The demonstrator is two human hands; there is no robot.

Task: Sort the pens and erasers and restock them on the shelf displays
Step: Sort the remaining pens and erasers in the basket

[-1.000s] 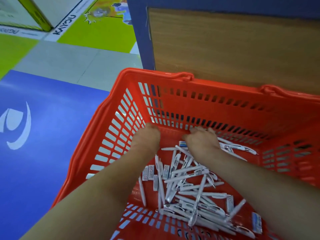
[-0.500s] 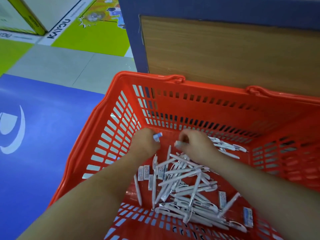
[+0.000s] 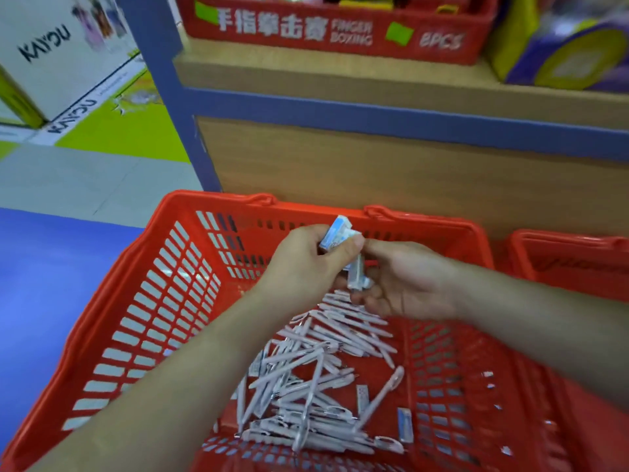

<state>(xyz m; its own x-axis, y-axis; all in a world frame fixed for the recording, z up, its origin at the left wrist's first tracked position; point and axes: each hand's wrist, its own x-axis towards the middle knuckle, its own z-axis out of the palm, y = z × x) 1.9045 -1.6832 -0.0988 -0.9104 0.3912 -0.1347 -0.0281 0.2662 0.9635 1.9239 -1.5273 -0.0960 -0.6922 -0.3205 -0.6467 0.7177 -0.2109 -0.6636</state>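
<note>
box [image 3: 51,63]: white carton on floor, far L, not in play.
basket [image 3: 112,335]: red, on floor, pushed up against shelf unit.
L hand [image 3: 303,267]: raised over basket's far end, fingers curled round a small stack of blue/white erasers [image 3: 335,233].
R hand [image 3: 412,277]: just beside L hand. Thumb + fingers pinch one more eraser [image 3: 357,275], which meets L's stack. Blurry, so count can't tell.
pens [image 3: 323,386]: white, tangled heap on basket floor under both arms, unsorted.
loose erasers [image 3: 405,425]: a few lie among/beside pens, toward basket's R side.
2nd basket [image 3: 571,253]: red, just R of the first, contents hidden.
shelf [image 3: 340,80]: above and behind basket, with a red tray [image 3: 340,32] on it. No pen/eraser slot in view.
step: sorting. Erasers being picked out and gathered in L hand; restock not begun, I'd judge.
next: prob. seat R's eraser flat on L's stack so it won't slip. Then R goes back down for loose erasers, lifting them clear w/o dragging pens.
</note>
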